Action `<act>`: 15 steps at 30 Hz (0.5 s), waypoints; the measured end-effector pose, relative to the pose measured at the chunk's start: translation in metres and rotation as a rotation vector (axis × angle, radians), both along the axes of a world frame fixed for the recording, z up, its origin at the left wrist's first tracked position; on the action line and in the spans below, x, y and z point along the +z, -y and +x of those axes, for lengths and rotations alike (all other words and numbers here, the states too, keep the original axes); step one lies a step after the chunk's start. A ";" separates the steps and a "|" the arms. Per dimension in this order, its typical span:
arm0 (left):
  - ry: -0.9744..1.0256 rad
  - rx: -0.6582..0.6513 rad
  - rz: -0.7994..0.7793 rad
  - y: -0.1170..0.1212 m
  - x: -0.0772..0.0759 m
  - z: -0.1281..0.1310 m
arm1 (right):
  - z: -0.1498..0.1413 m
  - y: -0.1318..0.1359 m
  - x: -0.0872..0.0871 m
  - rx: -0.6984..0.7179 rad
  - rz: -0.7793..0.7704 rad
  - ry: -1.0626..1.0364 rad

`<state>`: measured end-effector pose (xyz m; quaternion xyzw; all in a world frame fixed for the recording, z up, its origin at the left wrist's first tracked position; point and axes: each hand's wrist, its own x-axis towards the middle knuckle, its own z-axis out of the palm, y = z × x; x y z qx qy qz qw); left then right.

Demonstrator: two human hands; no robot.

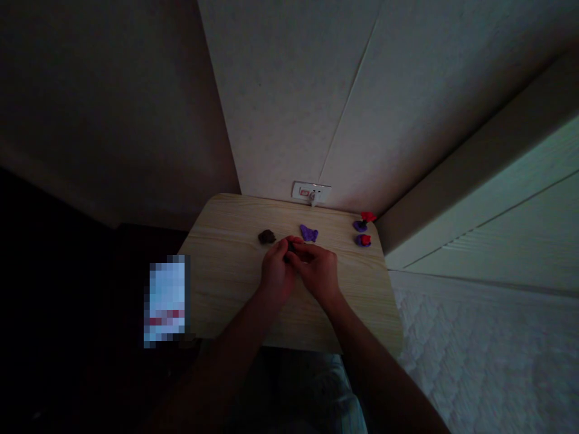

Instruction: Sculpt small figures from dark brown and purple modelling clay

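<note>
Over the middle of the small table, my left hand (277, 271) and my right hand (319, 271) meet at the fingertips. Both are closed on a small dark piece of modelling clay (291, 246), mostly hidden by the fingers. Just beyond my left hand lies a dark brown lump of clay (266, 236). A flattened, uneven purple piece of clay (309, 233) rests past my right fingers. Toward the table's far right corner stand two small clay figures: one with a red top (368, 216) over a purple base (360, 226), the other a red piece (366, 240) set in purple.
The wood-grain table (226, 253) has rounded corners and meets the wall at its far edge. A wall socket (311, 192) with a plug sits just above that edge. To the right are a pale cabinet (497, 211) and a quilted white surface (474, 349). A blurred, bright screen-like patch (166, 295) shows at left.
</note>
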<state>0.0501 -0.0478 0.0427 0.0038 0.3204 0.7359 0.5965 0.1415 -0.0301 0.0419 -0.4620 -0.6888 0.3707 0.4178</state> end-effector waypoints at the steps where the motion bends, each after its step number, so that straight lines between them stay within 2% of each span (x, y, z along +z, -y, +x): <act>1: -0.008 -0.001 -0.004 0.000 0.000 -0.001 | 0.000 0.000 0.000 0.030 -0.027 -0.024; 5: -0.048 0.023 -0.016 -0.001 0.001 0.000 | -0.003 -0.001 -0.002 0.034 -0.047 -0.060; 9: -0.070 0.042 -0.024 0.000 0.004 0.004 | -0.007 0.000 -0.005 -0.023 0.073 -0.029; 15: 0.077 0.035 -0.145 0.001 0.009 0.001 | -0.007 0.002 -0.013 0.063 0.284 0.063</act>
